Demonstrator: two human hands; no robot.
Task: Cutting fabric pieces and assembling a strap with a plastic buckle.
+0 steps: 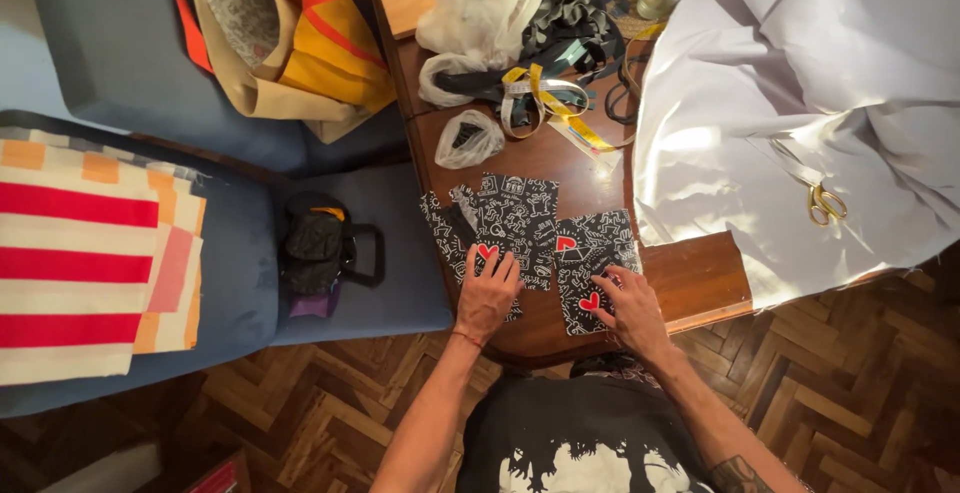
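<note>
Left hand (487, 296): spread flat on the left black-and-white doodle cloth piece (505, 221).
Right hand (628, 305): fingers spread, pressing the right black-and-white doodle cloth piece (590, 253).
Both pieces: side by side on the brown wooden surface (700, 278).
Gold scissors (825, 203): on white cloth (800, 103), untouched.

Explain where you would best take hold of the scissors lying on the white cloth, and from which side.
Grip the scissors by the gold finger loops, probably from the near edge of the white cloth: the loops point that way, blades away. Both hands are on the black patterned fabric.

Wooden table (700, 278): black patterned fabric pieces (520, 215), white cloth (800, 103), measuring tape (555, 108), plastic bags (478, 13).
</note>
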